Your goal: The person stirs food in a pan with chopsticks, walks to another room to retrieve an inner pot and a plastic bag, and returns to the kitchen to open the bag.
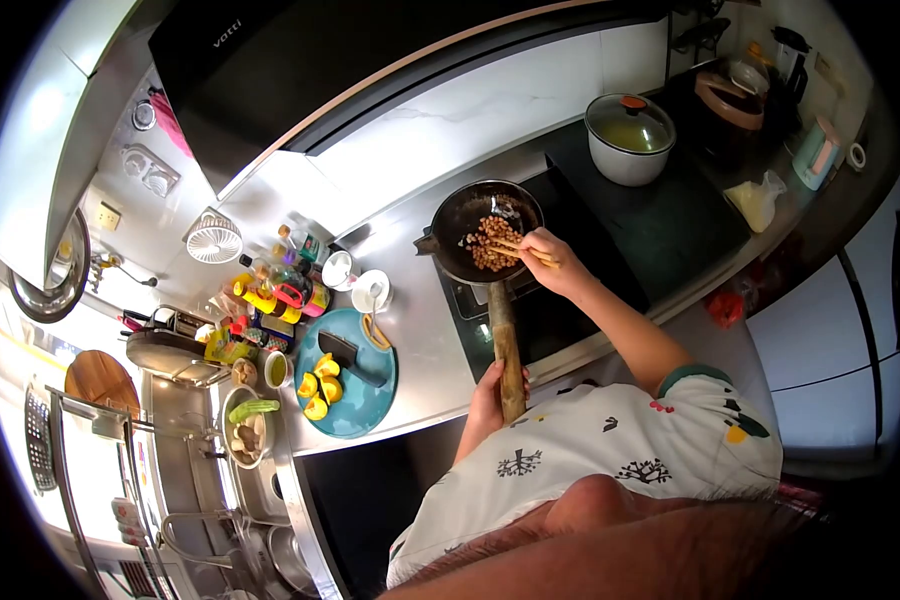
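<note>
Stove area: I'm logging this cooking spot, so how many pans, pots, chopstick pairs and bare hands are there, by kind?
Round dark pan with long wooden handle: 1
White pot with glass lid: 1
Pair of light wooden chopsticks: 1
Bare hands, left and right: 2
Total, counting the pair as one: 5
</note>
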A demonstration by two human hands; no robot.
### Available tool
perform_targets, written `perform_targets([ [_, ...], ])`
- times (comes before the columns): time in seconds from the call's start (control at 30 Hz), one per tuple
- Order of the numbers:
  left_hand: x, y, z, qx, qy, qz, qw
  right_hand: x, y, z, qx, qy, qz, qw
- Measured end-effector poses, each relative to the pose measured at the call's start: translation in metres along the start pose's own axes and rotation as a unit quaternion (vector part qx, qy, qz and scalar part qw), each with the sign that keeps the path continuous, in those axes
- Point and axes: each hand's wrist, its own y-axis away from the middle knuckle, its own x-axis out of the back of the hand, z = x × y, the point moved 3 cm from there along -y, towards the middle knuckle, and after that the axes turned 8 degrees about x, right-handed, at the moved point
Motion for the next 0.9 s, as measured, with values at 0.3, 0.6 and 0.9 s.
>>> perform_targets([
  [0.3, -0.002, 0.001, 0.0, 0.006, 0.0, -0.006, 1.0, 0.063, -0.02, -0.056, -0.123, -0.059, -0.078, 0.988],
  [0.6, -0.001, 0.001, 0.001, 0.0, -0.002, -0.001, 1.0, 0.026, -0.009, 0.03, -0.117, -0.113, 0.013, 0.987],
  [0.9, -0.002, 0.001, 0.001, 0.0, -0.007, -0.004, 1.0, 0.002, -0.017, 0.037, -0.112, -0.123, -0.006, 0.986],
])
